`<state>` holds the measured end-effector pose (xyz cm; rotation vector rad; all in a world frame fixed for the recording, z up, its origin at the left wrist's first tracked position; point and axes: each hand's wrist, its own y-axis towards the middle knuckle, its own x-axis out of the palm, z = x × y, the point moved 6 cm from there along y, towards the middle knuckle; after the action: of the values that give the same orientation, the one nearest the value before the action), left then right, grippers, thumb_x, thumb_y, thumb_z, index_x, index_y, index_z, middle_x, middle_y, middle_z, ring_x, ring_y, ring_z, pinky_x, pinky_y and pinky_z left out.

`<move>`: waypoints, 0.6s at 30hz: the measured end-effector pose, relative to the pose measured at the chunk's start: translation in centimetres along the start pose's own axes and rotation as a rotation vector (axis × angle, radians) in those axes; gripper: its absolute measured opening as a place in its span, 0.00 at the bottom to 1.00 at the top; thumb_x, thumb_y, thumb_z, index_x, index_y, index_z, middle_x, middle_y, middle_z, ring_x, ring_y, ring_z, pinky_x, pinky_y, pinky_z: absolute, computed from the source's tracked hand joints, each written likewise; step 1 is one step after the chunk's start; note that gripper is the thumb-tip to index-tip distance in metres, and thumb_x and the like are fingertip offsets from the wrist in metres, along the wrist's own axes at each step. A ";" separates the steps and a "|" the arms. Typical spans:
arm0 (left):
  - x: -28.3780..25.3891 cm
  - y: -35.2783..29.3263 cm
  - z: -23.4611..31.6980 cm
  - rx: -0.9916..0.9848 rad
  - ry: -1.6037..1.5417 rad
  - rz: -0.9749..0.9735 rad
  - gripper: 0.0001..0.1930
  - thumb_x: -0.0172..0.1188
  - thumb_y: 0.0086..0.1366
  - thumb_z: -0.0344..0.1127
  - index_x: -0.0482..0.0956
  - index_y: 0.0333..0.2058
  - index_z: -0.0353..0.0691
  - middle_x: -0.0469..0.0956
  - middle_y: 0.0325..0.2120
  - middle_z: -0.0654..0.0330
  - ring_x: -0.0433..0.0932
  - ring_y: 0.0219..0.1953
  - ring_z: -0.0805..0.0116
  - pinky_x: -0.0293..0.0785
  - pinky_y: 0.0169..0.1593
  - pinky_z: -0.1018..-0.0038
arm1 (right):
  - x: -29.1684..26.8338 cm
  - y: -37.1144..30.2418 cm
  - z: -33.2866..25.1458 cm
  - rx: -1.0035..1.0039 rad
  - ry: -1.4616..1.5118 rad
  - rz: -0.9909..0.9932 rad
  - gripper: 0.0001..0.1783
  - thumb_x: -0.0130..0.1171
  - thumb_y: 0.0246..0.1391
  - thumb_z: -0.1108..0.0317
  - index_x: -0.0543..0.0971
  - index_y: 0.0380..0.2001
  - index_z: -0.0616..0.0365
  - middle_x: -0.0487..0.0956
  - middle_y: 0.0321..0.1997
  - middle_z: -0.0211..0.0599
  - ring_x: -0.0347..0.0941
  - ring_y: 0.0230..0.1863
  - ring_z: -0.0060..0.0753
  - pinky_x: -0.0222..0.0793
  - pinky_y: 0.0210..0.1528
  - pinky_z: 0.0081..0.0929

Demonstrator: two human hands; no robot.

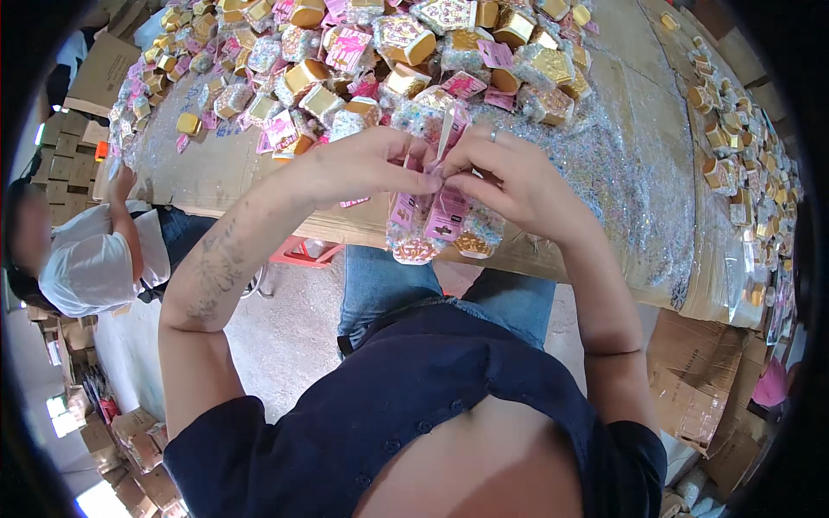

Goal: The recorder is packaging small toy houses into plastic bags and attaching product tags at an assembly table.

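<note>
My left hand (363, 164) and my right hand (509, 177) meet in front of me and both pinch the top of a small clear packet (432, 229) filled with glittery bits. Pink paper tags hang from the packet, which dangles over the near edge of the table. A ring sits on a finger of my right hand. Just beyond my hands lies a big heap of similar little gold and pink boxes (389, 52).
The cardboard-covered table (639, 173) is strewn with glitter. A row of gold boxes (734, 147) lines its right side. A person in a white shirt (95, 259) sits at the left. Cardboard cartons (699, 388) stand under the table, others stacked at lower left.
</note>
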<state>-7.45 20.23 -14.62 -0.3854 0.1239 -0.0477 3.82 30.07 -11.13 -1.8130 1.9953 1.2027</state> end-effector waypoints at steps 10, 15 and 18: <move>-0.2 -1.5 1.5 0.059 0.458 0.188 0.12 0.65 0.55 0.36 0.78 0.34 0.35 0.75 0.28 0.57 0.74 0.32 0.69 0.70 0.38 0.72 | 0.8 1.0 -0.2 0.008 -0.373 -0.148 0.19 0.58 0.53 0.60 0.72 0.47 0.52 0.77 0.34 0.40 0.75 0.36 0.45 0.71 0.37 0.38; 0.2 -2.4 2.7 0.274 0.747 0.277 0.10 0.64 0.53 0.34 0.77 0.32 0.36 0.75 0.32 0.56 0.73 0.40 0.58 0.69 0.44 0.66 | 1.7 0.8 0.4 0.030 -0.365 -0.064 0.22 0.62 0.50 0.61 0.74 0.49 0.51 0.77 0.28 0.36 0.76 0.30 0.42 0.70 0.31 0.35; 0.0 -2.3 2.8 0.267 0.753 0.281 0.09 0.64 0.53 0.33 0.77 0.31 0.37 0.75 0.32 0.56 0.72 0.42 0.56 0.68 0.46 0.64 | 1.8 0.6 0.9 0.021 -0.254 -0.011 0.22 0.63 0.50 0.63 0.74 0.50 0.51 0.76 0.24 0.36 0.75 0.28 0.41 0.69 0.30 0.34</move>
<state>-7.09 19.11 -11.18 -0.0635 0.9044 0.0707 2.51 29.25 -12.53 -1.5697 1.8467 1.3281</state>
